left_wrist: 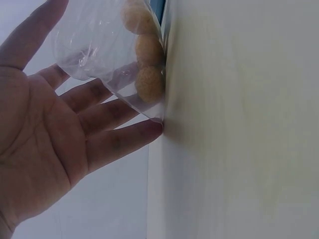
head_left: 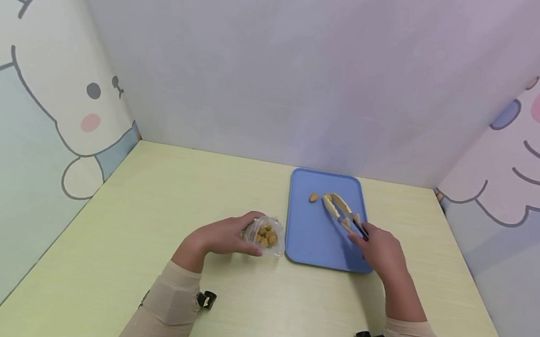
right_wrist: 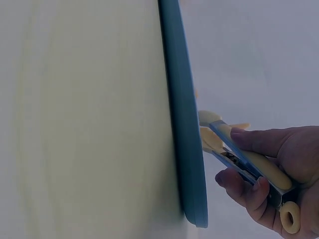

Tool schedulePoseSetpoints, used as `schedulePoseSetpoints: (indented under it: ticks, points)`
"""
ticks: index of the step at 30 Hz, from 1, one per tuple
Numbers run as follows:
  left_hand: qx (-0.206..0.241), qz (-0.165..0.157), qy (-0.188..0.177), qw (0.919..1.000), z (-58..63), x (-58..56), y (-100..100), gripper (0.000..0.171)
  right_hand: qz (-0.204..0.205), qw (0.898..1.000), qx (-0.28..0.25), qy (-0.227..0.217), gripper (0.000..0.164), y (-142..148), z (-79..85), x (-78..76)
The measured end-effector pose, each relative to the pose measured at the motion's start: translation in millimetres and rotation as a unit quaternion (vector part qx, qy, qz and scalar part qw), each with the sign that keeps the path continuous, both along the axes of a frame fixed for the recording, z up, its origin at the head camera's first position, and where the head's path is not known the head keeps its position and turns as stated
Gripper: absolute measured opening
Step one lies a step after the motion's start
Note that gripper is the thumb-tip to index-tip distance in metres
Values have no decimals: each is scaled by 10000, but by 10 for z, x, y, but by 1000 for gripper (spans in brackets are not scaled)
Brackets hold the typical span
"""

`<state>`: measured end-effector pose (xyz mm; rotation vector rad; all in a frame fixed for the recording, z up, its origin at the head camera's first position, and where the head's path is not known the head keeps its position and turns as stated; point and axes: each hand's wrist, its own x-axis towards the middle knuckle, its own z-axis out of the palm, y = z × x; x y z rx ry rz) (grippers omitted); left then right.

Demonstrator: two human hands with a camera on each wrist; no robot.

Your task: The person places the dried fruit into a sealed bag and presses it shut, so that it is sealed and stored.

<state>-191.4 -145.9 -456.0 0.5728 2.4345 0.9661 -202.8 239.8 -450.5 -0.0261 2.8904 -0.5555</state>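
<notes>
A clear plastic bag (head_left: 279, 242) stands on the table with its mouth up. Several round tan pieces (head_left: 265, 237) lie inside it. My left hand (head_left: 227, 234) holds the bag from the left, thumb on the near side and fingers on the far side. In the left wrist view the fingers (left_wrist: 117, 144) are spread along the bag's wall. My right hand (head_left: 381, 250) grips kitchen tongs (head_left: 341, 210) with beige heads over the blue tray (head_left: 311, 248). One small brown piece (head_left: 314, 197) lies on the tray, left of the tongs' tips. Whether the tips pinch anything is unclear.
The pale yellow table (head_left: 176, 181) meets a plain back wall (head_left: 278, 82) and cartoon-printed side walls (head_left: 36, 113). The tray's raised rim (head_left: 290, 214) runs close beside the bag. In the right wrist view the tray's side (right_wrist: 187, 124) stands above the tabletop.
</notes>
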Motion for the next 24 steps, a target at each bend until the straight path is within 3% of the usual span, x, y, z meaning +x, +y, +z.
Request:
schedulePoseSetpoints:
  ticks: [5, 13, 24]
  points:
    - [-5, 20, -22, 10000, -2, 3, 7, 83, 1, 10000, 25, -15, 39, -2, 3, 7]
    - [-10, 27, -4, 10000, 6, 10, 9, 82, 62, 9999, 70, 127, 48, 17, 27, 7]
    - [-45, 26, 11, 10000, 8, 10, 6, 82, 231, 9964, 193, 790, 56, 22, 88, 33]
